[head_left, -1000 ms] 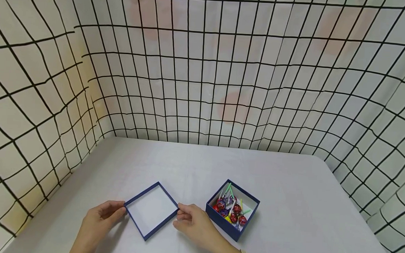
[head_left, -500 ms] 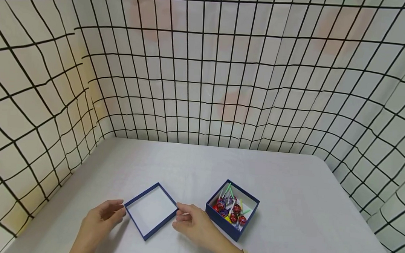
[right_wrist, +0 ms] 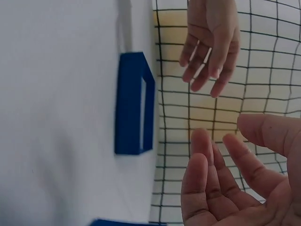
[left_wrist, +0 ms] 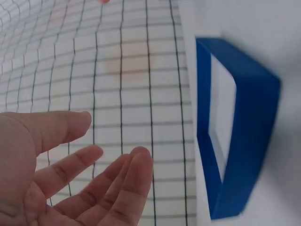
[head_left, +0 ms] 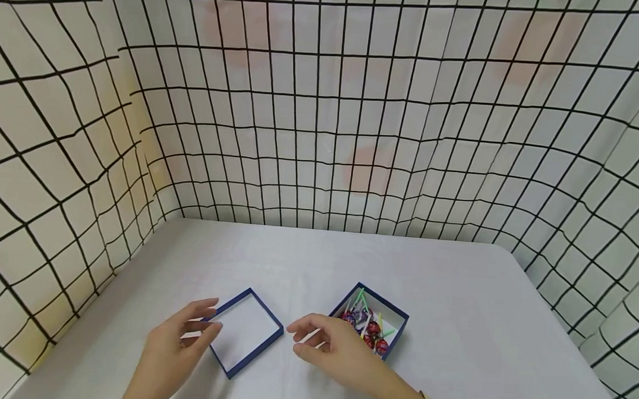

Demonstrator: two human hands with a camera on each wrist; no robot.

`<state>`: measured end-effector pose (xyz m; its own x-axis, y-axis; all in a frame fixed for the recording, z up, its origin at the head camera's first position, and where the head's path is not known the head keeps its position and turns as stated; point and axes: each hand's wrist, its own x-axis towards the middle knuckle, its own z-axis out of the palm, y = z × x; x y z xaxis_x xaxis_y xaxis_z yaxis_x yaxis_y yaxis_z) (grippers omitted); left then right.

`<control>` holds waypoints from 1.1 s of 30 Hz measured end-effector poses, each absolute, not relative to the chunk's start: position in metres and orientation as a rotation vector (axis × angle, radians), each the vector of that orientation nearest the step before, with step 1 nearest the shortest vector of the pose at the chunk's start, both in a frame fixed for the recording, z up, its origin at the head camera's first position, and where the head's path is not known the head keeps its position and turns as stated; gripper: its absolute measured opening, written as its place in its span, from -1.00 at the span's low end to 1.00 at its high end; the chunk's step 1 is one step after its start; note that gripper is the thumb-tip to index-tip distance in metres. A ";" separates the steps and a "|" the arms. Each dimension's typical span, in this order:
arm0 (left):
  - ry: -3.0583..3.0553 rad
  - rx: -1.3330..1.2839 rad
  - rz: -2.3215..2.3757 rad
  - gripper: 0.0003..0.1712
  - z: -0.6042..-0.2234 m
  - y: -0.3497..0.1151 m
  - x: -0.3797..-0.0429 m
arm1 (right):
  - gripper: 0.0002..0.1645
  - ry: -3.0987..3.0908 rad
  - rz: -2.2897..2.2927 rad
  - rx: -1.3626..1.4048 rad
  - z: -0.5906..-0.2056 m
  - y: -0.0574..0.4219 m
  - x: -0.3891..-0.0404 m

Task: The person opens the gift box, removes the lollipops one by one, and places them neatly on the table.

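A shallow blue box lid point(head_left: 256, 354) with a white inside lies hollow side up on the table. My left hand point(head_left: 172, 348) hovers over its left corner, fingers loosely bent and holding nothing; in the left wrist view a gap shows between that hand point(left_wrist: 94, 183) and the lid point(left_wrist: 256, 113). To the right of the lid my right hand point(head_left: 339, 355) is raised with relaxed fingers, nothing between them. Behind it stands a deeper blue box point(head_left: 395, 311) with several lollipops point(head_left: 374, 329) inside. The right forearm and hand cover the box's near left side.
A white cloth covers the table point(head_left: 455, 289). White wall fabric with a black grid point(head_left: 323, 104) surrounds it at the back and sides. In the right wrist view, the edge of a blue thing point(right_wrist: 124, 222) shows at the bottom.
Both hands have come off the lid and risen. The left moved right, over the lid's corner; the right moved right, in front of the lollipop box. Lid and box stay put.
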<state>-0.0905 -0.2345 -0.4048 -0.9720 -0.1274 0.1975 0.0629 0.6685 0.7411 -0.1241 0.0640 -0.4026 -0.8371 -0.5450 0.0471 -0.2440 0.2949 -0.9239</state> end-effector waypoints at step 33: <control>-2.657 -0.495 -1.891 -0.55 -0.453 -0.108 -0.125 | -0.64 2.662 -1.170 -0.588 -0.366 0.189 -0.179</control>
